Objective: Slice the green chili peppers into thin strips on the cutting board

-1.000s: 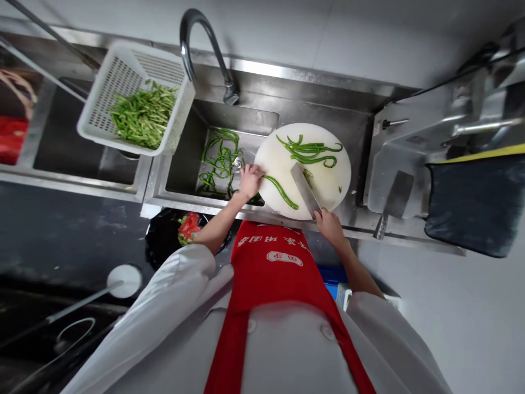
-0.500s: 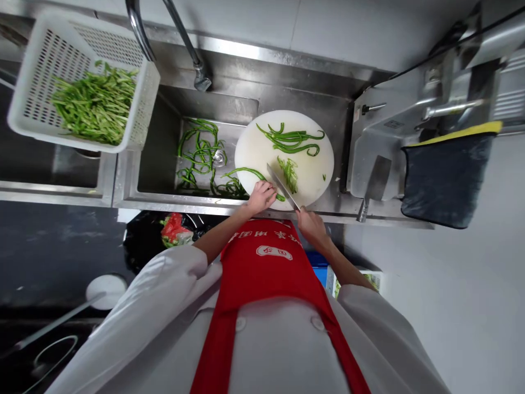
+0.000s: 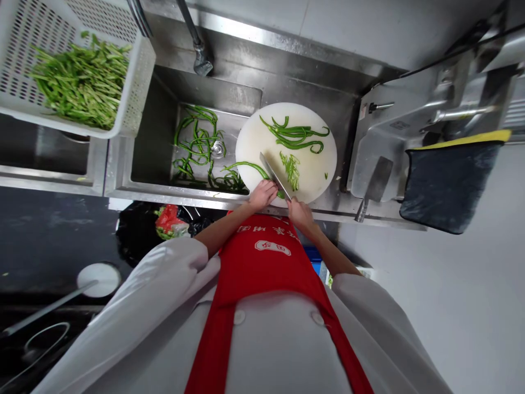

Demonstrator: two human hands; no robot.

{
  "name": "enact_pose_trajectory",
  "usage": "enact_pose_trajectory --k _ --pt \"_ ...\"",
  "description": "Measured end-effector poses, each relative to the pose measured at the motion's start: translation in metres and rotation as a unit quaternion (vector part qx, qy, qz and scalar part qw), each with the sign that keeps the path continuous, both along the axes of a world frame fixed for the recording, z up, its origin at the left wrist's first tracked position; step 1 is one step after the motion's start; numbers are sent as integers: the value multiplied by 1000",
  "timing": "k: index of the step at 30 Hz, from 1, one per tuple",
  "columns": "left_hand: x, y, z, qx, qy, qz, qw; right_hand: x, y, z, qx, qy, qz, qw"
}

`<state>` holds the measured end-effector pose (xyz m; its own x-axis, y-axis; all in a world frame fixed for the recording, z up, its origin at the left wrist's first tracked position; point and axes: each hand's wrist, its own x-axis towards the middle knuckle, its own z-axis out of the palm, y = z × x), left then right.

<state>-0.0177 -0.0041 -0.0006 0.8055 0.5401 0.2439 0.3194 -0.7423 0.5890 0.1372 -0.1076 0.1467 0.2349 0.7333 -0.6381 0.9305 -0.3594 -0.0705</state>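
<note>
On the round white cutting board (image 3: 250, 131), my left hand (image 3: 263, 195) presses a long green chili pepper (image 3: 255, 166), its fingers curled over it. My right hand (image 3: 301, 213) grips the handle of a kitchen knife (image 3: 275, 174). The blade lies diagonally across the pepper, just right of my left fingertips. A short end of the pepper shows on the blade's right side. Sliced green strips (image 3: 290, 171) lie in a small heap right of the knife. Several whole peppers (image 3: 294, 134) rest at the back of the board.
More green peppers (image 3: 199, 145) lie in the sink basin (image 3: 153, 131) at left. A white basket (image 3: 141, 90) of cut green strips stands beyond it, near the faucet (image 3: 202, 61). At right are a cleaver (image 3: 379, 178) and a dark cloth (image 3: 449, 178) with a yellow edge.
The knife and my right hand have shifted slightly left, closer to my left hand. The whole view has also moved a little with the head.
</note>
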Motion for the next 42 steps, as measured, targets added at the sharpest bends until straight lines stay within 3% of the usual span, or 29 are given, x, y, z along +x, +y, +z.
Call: enact_pose_trajectory --k 11,26,31,35,42 --pt "-4 0 -7 -44 -10 -7 999 -17 20 4 -1 11 -20 1000" --pt "-5 2 -2 -72 -43 -5 996 -24 27 0 2 25 -33 999" --pt "-15 14 0 -71 -52 -12 996 -26 37 -10 30 31 -45 998" --pt "-17 25 2 -49 -38 -30 998 -24 28 -6 27 26 -48 998" --pt "-17 25 1 -51 -36 -29 998 -35 30 -8 21 24 -61 998"
